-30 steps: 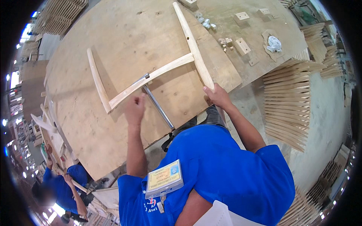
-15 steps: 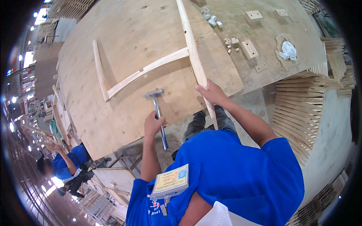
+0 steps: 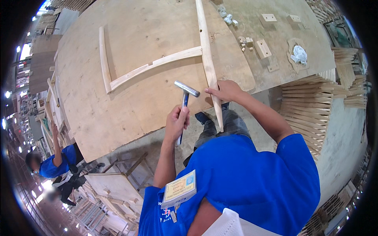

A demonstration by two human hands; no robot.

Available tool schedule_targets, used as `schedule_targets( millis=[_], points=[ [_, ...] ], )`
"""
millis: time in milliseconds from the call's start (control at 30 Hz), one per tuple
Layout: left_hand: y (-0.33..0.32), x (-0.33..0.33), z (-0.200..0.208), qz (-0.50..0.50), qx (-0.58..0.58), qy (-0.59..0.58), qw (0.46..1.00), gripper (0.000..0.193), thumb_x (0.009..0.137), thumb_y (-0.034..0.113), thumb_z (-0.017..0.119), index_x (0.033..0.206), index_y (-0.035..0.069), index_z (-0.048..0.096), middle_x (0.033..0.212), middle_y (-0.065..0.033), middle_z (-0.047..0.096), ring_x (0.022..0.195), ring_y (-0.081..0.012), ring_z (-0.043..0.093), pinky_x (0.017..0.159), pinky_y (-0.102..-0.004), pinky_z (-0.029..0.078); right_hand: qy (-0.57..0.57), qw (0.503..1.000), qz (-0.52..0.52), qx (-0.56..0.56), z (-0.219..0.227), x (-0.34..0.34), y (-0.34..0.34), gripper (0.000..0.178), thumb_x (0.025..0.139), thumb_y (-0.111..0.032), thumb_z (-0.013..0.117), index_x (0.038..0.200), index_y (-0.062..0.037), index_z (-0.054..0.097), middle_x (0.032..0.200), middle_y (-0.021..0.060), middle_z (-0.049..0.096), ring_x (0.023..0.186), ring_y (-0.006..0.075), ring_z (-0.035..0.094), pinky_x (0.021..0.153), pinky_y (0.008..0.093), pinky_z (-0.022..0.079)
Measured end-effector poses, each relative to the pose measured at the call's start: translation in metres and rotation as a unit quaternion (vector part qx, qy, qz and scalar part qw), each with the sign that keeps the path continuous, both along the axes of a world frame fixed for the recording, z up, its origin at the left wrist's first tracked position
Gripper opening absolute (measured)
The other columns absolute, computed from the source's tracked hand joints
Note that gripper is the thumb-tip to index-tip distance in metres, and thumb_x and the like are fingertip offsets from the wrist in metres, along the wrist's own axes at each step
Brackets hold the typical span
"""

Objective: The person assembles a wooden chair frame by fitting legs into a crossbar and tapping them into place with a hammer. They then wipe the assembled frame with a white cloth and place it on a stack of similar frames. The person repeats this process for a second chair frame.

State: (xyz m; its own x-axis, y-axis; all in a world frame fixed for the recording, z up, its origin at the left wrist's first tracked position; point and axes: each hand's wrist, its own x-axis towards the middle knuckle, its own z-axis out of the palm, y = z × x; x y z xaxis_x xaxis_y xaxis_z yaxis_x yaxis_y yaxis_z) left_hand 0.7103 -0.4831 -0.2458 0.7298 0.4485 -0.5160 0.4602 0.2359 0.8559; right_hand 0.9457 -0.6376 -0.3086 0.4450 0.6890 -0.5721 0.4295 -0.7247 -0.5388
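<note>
My left hand (image 3: pixel 176 123) is closed round the handle of a metal hammer (image 3: pixel 186 89), its head raised over the near part of the plywood-topped table (image 3: pixel 130 106). On the table lies a wooden chair frame (image 3: pixel 157 63): a long leg on the right, a curved crosspiece with a small notch, and a shorter leg on the left. My right hand (image 3: pixel 226 91) grips the long leg near its lower end, thumb toward the hammer. The leg's tapered tip sticks out past the table edge toward me.
Drilled wooden blocks (image 3: pixel 262 48), small wood pieces (image 3: pixel 247 42) and a crumpled white plastic bag (image 3: pixel 299 54) lie on the right part of the table. Stacked wooden slats (image 3: pixel 305 114) stand at the right. A co-worker in blue (image 3: pixel 59 163) is at the far left.
My left hand has raised the hammer and moved it right, toward the long leg. The frame has shifted and turned slightly. My right hand stays on the leg.
</note>
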Motion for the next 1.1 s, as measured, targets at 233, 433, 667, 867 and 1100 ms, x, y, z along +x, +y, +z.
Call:
schedule_targets(
  millis=[233,433,667,867,1100],
  points=[
    [0.030,0.078,-0.009,0.018,-0.025,0.065,0.997,0.059,0.111,0.058,0.041,0.100,0.004,0.063,0.065,0.0059,0.046,0.048,-0.0033,0.039,0.043,-0.0217,0.034,-0.017,0.974,-0.137,0.180,-0.019,0.092,0.020,0.050,0.100,-0.052,0.058,0.108,-0.0060,0.075,0.095,0.0175,0.076,0.086,0.0347,0.073,0.082,0.0465,0.057],
    [0.027,0.148,-0.027,0.104,-0.096,0.039,0.989,0.060,0.111,0.058,0.044,0.101,0.002,0.064,0.064,0.0066,0.045,0.048,-0.0025,0.041,0.041,-0.0203,0.034,-0.048,0.922,-0.196,0.331,-0.040,0.157,0.084,0.036,0.097,-0.039,0.065,0.113,-0.0070,0.071,0.111,0.0150,0.072,0.100,0.0290,0.072,0.090,0.0413,0.055],
    [0.015,0.177,-0.037,0.100,-0.051,0.092,0.989,0.061,0.110,0.061,0.044,0.101,0.004,0.062,0.062,0.0062,0.044,0.046,-0.0029,0.040,0.039,-0.0209,0.031,0.024,0.907,-0.285,0.308,-0.057,0.174,0.112,0.047,0.091,-0.045,0.074,0.122,-0.0092,0.066,0.110,0.0097,0.072,0.100,0.0231,0.071,0.093,0.0394,0.055],
    [0.000,0.182,-0.037,0.108,-0.067,0.105,0.986,0.059,0.109,0.061,0.045,0.099,0.005,0.062,0.061,0.0067,0.044,0.044,-0.0029,0.039,0.038,-0.0212,0.030,0.020,0.907,-0.273,0.319,-0.058,0.178,0.108,0.049,0.091,-0.047,0.074,0.121,-0.0084,0.066,0.110,0.0085,0.072,0.100,0.0228,0.071,0.093,0.0393,0.055],
    [-0.006,0.185,-0.051,0.048,0.092,0.120,0.987,0.054,0.110,0.054,0.048,0.095,0.005,0.063,0.058,0.0082,0.041,0.043,-0.0023,0.038,0.038,-0.0228,0.029,0.023,0.904,-0.273,0.327,-0.058,0.182,0.105,0.048,0.090,-0.047,0.075,0.117,-0.0090,0.065,0.107,0.0072,0.073,0.099,0.0235,0.071,0.092,0.0395,0.055]
  ],
)
